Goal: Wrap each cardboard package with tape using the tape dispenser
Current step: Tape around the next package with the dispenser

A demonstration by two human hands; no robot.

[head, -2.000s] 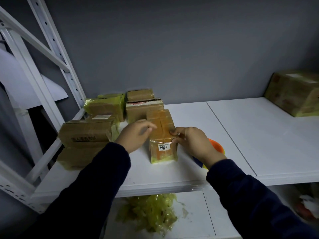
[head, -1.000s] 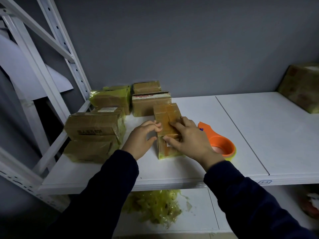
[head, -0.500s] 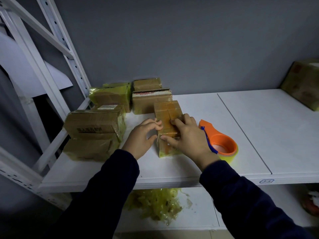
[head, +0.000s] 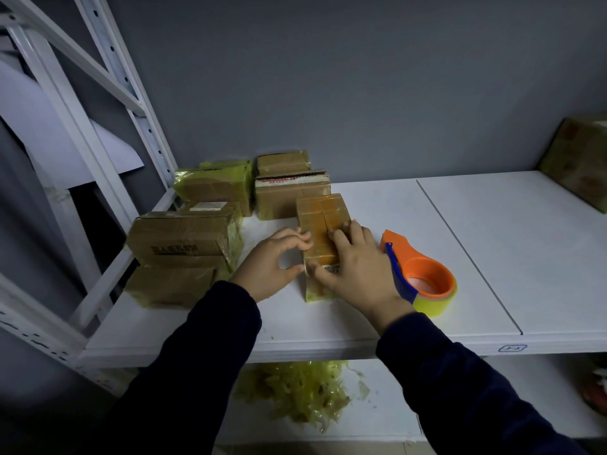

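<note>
A small taped cardboard package (head: 320, 218) stands on end on the white shelf (head: 361, 320), a white label on its near face. My left hand (head: 272, 261) grips its left side, fingers and thumb curled against the edge. My right hand (head: 354, 267) lies over its front and top, fingers pressed on the tape and thumb at the label. The orange tape dispenser (head: 423, 274) with a yellow tape roll and blue blade guard lies on the shelf just right of my right hand, held by neither hand.
Several taped cardboard packages (head: 184, 238) are stacked at the shelf's left and back. A bigger wrapped box (head: 581, 159) sits far right. Crumpled yellow tape scraps (head: 302, 392) lie on the lower shelf. White rack uprights (head: 98, 133) rise on the left.
My right hand has slid from the package's right edge across its front and top. My left hand has dropped lower along the left side. The dispenser stays on the shelf.
</note>
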